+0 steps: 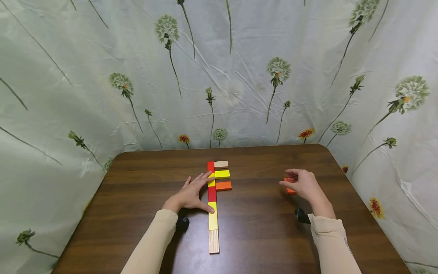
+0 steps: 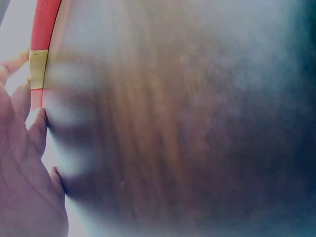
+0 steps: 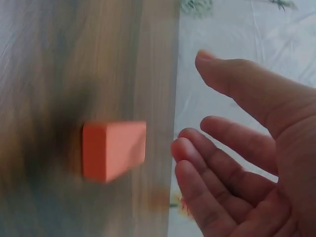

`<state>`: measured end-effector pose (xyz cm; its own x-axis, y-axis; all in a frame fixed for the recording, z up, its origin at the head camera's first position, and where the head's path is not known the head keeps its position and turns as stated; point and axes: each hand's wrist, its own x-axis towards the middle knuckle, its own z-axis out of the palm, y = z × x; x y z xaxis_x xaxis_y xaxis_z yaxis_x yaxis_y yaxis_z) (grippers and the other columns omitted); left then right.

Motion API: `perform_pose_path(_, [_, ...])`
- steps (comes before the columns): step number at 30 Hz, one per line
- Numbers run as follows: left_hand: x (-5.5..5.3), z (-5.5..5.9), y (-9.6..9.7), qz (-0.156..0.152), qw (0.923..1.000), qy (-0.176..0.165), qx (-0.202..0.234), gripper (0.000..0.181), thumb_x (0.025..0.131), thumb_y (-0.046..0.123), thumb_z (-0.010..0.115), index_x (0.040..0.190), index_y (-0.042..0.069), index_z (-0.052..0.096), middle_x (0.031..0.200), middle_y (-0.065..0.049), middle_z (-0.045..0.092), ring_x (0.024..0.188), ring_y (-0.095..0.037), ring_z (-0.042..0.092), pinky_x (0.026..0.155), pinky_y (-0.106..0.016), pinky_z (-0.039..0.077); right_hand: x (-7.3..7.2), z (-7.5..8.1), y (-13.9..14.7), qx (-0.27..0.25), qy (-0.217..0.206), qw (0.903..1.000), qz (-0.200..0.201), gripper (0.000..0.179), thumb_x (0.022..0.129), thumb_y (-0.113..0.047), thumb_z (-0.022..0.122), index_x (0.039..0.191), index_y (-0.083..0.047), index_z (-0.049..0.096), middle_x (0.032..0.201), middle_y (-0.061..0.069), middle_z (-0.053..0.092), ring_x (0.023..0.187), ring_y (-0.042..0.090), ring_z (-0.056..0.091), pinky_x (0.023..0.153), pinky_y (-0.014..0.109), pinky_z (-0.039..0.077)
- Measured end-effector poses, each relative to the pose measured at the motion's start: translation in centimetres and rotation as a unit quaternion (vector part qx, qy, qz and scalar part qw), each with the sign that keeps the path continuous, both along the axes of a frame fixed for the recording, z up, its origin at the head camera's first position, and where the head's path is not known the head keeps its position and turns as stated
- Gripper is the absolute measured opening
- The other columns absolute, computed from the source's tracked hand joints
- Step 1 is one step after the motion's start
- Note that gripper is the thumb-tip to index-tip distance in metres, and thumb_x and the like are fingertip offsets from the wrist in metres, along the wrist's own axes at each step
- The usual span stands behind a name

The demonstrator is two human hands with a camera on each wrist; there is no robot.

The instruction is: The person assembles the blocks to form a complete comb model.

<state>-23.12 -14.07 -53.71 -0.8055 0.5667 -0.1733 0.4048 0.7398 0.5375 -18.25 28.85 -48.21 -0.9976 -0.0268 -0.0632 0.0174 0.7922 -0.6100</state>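
Note:
A straight row of flat blocks runs toward me in the head view: a red block (image 1: 212,194), yellow ones, a pale yellow block (image 1: 213,220) and a striped plain wood block (image 1: 213,241) at the near end. My left hand (image 1: 191,194) is spread from the left, its fingertips and thumb touching the row's upper and middle blocks. In the left wrist view, fingertips lie along the edge by a yellow block (image 2: 38,69). My right hand (image 1: 304,184) hovers over a separate orange block (image 3: 113,150), thumb and fingers apart, with nothing between them.
Beside the row's far part lie a small plain wood block (image 1: 221,164), a bright yellow block (image 1: 222,174) and another orange block (image 1: 224,186). The brown wooden table (image 1: 260,236) ends at a flower-print curtain (image 1: 239,76).

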Motion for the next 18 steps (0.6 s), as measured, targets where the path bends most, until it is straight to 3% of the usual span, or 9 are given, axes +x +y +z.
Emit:
perform_pose_path(9, [0.0, 0.1, 0.1, 0.000, 1.0000, -0.005, 0.001, 0.115, 0.072, 0.065, 0.092, 0.167, 0.026, 0.041, 0.182, 0.003, 0.017, 0.170, -0.032, 0.011, 0.131, -0.074, -0.002, 2.0, -0.9, 2.6, 0.004, -0.028, 0.9992, -0.030, 0.062, 0.093, -0.035, 0.086, 0.129, 0.011, 0.068, 0.114, 0.024, 0.075, 0.102, 0.032, 0.071, 0.095, 0.053, 0.061])
perform_pose_path(18, [0.0, 0.2, 0.2, 0.001, 1.0000, -0.006, -0.003, 0.115, 0.072, 0.065, 0.092, 0.167, 0.026, 0.041, 0.182, 0.003, 0.017, 0.170, -0.032, 0.011, 0.131, -0.074, -0.002, 3.0, -1.9, 3.2, -0.010, -0.068, 0.9965, -0.046, 0.063, 0.089, -0.040, 0.089, 0.124, 0.009, 0.070, 0.107, 0.017, 0.075, 0.097, 0.026, 0.068, 0.090, 0.049, 0.060])
